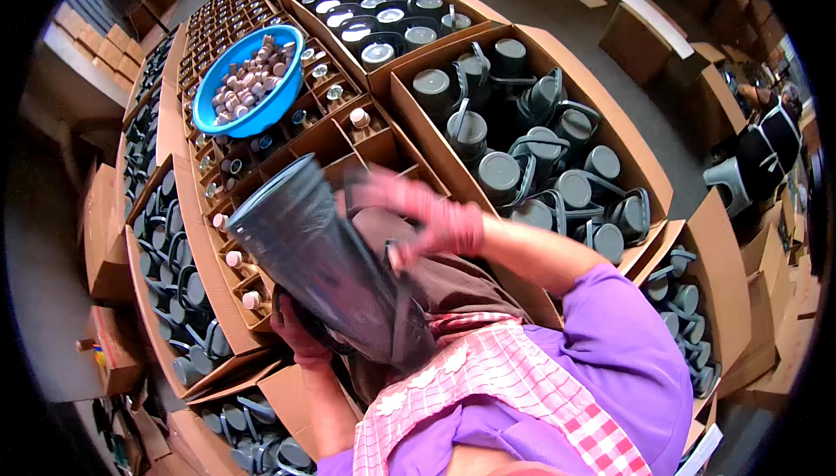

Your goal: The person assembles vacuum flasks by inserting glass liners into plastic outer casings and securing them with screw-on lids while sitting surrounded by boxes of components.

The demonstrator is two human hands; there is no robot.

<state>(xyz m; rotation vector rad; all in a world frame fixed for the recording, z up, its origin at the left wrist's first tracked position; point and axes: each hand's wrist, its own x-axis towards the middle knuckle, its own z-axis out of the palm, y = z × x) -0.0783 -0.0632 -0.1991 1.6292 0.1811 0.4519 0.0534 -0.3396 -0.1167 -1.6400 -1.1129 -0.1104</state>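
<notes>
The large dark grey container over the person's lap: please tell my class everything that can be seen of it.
The container is long and roughly cylindrical, dark grey and smooth, with a plastic-like sheen. It lies tilted, its rimmed end toward the upper left and its other end by the checked apron. A dark strip along its right side may be a handle. The left hand is against its lower left side; the right hand is blurred nearby, so contact there is unclear.

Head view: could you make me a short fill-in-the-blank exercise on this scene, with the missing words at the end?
The basin of caps is coloured ____.
The blurred hand is the person's ____ one.
The upper end of the dark cylinder leans toward the picture's ____ side.
The sleeve is ____.

Missing words: blue; right; left; purple.
</notes>
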